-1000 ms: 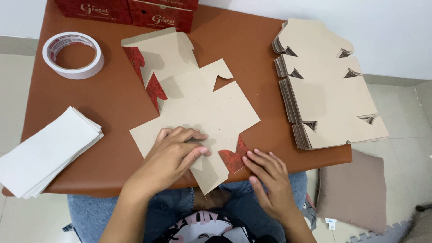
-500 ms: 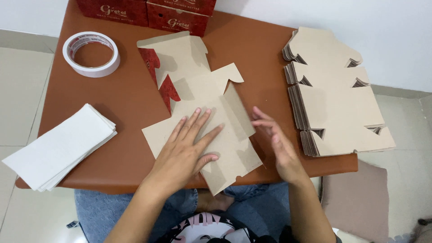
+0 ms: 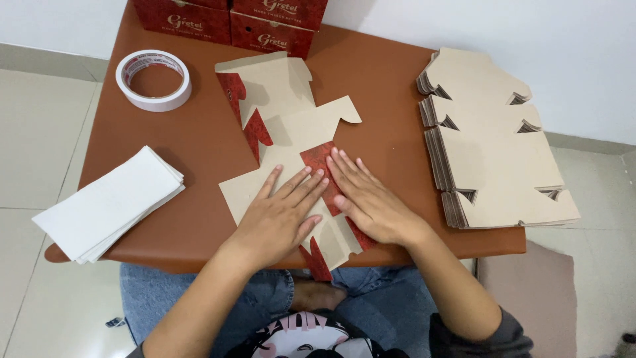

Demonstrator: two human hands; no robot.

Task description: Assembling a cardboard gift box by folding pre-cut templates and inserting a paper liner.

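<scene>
Far left, counter edge: stack of white paper sheets (image 3: 109,202), lying aslant, its lower corner hanging past the edge of the brown counter (image 3: 391,86).
Back left: roll of white tape (image 3: 154,79) lying flat, well apart from both hands.
Back edge: red boxes (image 3: 228,18) standing side by side against the wall.
Centre: flat cardboard box blank (image 3: 291,129), tan side up, red printed side showing on its folded flaps; one upper flap is raised and casts a shadow.
Blank position: runs from near the red boxes down to the near counter edge, its lowest tab poking over the edge above the person's lap.
Left hand (image 3: 281,215): palm down, fingers spread flat on the tan panel; grip wide, holding nothing, only pressing.
Folded flap (image 3: 324,169): red side up, laid over the tan panel between the two hands.
Right hand (image 3: 368,202): palm down on that red flap, fingers straight and close together; grip wide, pressing, nothing grasped.
Hands: fingertips nearly touching, side by side.
Right side: tall stack of flat blanks (image 3: 493,142), tan side up, just beside the right hand's wrist line but apart from it, reaching the right counter edge.
</scene>
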